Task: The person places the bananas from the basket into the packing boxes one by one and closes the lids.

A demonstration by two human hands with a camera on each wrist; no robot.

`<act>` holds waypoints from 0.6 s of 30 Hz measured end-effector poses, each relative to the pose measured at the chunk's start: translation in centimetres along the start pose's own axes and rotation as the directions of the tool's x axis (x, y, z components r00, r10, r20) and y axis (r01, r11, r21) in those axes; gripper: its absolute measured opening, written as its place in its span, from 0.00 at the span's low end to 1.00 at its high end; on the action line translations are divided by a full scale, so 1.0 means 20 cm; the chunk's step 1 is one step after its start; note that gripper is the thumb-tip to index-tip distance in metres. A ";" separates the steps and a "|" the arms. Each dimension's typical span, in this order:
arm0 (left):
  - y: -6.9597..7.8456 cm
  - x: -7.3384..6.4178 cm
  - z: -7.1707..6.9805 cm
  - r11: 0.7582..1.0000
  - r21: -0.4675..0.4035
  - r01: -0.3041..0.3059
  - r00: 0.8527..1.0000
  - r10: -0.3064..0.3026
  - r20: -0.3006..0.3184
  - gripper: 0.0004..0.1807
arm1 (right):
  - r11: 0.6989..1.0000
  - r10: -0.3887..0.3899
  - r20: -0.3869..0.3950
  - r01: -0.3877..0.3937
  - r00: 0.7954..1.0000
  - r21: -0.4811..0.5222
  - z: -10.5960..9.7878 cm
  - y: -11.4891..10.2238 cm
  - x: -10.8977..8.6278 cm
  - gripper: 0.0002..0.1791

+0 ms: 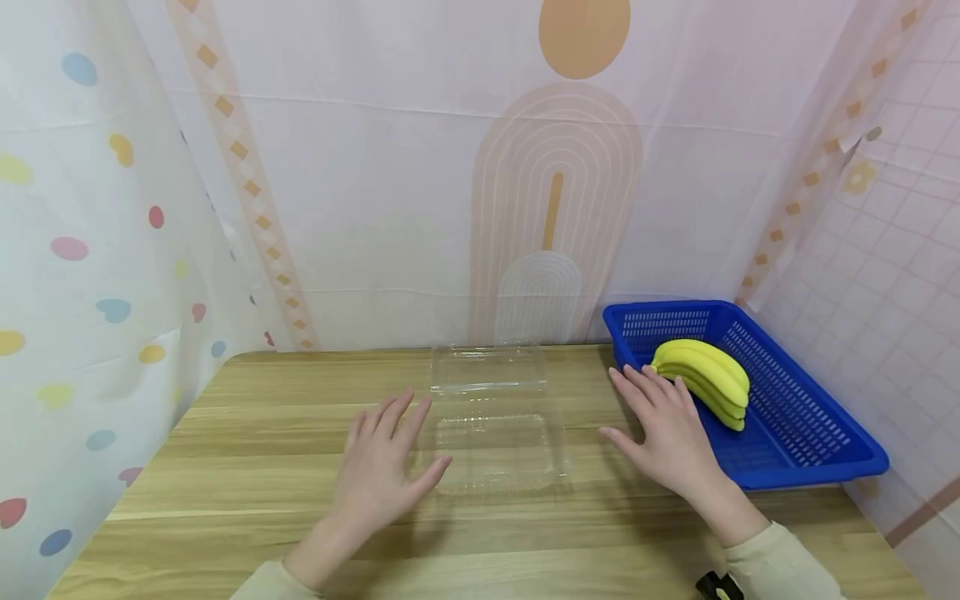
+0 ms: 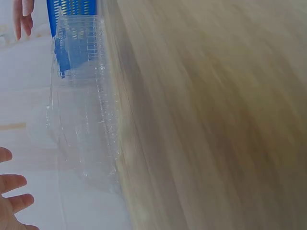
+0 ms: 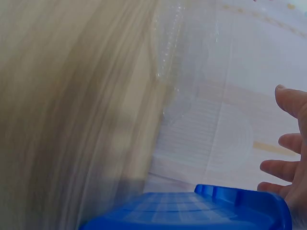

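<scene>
A clear plastic clamshell box (image 1: 495,450) lies on the wooden table with its lid (image 1: 487,367) folded back toward the wall. Just left of it hovers my left hand (image 1: 381,471), fingers spread and nothing held. My right hand (image 1: 663,433) is at the near left side of a blue basket (image 1: 806,477), its fingers loosely extended and overlapping the rim in the head view. Inside the basket rests a bunch of yellow bananas (image 1: 708,375), close beyond the right fingertips. In the right wrist view the right hand (image 3: 292,143) appears above the basket's edge (image 3: 244,196), holding nothing.
The wooden table (image 1: 262,467) ends against a patterned curtain (image 1: 375,208) at the back, with a dotted curtain (image 1: 90,275) on the left. Gridded cloth (image 1: 885,275) hangs on the right, beside the basket. A small black object (image 1: 718,586) shows at the right sleeve.
</scene>
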State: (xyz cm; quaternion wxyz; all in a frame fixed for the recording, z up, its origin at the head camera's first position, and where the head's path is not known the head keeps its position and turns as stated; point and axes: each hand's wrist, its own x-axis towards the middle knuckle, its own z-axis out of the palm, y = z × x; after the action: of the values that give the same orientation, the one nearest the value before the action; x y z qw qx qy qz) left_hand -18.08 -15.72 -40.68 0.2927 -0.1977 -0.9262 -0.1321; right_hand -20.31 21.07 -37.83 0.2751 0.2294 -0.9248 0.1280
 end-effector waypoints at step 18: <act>0.03 0.03 0.07 0.971 -0.178 0.157 0.987 -0.162 -0.014 0.39 | 1.000 0.005 -0.018 -0.004 1.000 0.016 -0.11 0.10 0.03 0.40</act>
State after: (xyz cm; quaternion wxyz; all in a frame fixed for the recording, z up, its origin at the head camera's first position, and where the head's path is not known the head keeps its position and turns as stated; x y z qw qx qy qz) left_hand -18.92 -14.57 -41.34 0.2758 -0.1458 -0.9194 -0.2394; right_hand -20.68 23.37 -35.96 0.2814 0.2284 -0.9217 0.1382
